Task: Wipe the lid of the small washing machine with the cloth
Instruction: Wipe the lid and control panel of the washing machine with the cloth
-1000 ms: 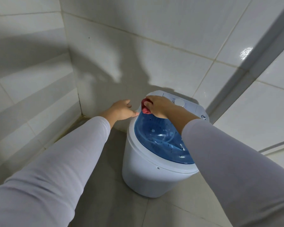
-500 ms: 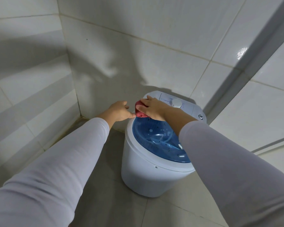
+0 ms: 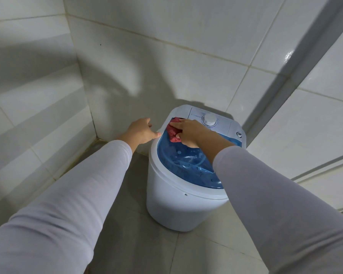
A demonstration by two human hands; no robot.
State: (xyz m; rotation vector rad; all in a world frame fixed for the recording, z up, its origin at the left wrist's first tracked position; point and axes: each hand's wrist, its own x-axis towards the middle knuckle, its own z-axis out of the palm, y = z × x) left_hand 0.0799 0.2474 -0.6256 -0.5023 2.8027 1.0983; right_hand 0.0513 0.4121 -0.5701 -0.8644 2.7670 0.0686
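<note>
Red cloth [image 3: 173, 133] pinned on blue lid [image 3: 178, 157] under right hand [image 3: 188, 132], left hand [image 3: 141, 131] loose beside tiled wall [image 3: 127, 76].

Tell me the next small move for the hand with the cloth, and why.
Probably sweep the right hand and its red cloth toward the near side of the blue lid. The cloth sits at the lid's far left corner, most of the lid lies uncovered nearer the person, and the left hand rests against the machine's rim.
</note>
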